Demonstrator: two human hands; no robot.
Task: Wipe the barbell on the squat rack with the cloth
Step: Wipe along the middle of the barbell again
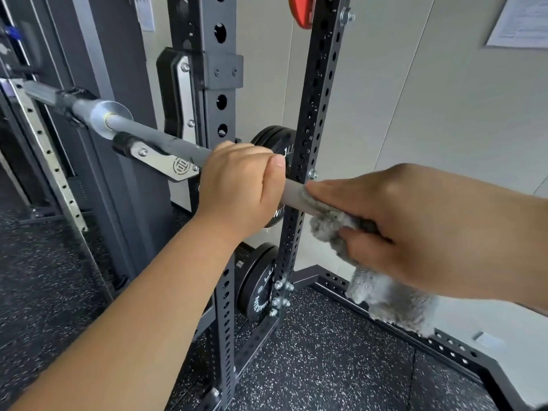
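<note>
A pale wall point(415, 99) stood behind everything, and a dark speckled floor point(326, 366) ran beneath it. The black squat rack point(314, 93) rose from that floor, its posts full of holes. The grey barbell point(166, 140) lay across the rack, slanting from upper left towards lower right in the head view. It rested in a steel-faced hook point(166, 161) fixed to the front post. Black weight plates point(258, 280) hung on the rack behind and below the bar, and a red plate point(301, 10) showed at the top edge.

The left hand point(237, 185) gripped the bar just right of the hook. Its fingers were curled over the top and its thumb lay across the near side. A short bare stretch of bar showed between the two hands.

The right hand point(415, 226) held the fluffy grey cloth point(388, 298) against the bar. Its fingers point(332, 188) lay along the top of the bar, pointing towards the left hand, with cloth pressed beneath them. The thumb was tucked underneath and pinched the cloth up against the underside of the bar. The cloth was bunched between fingers and thumb, and its loose end hung down below the hand. A sheet of paper point(522, 22) was pinned to the wall at upper right.
</note>
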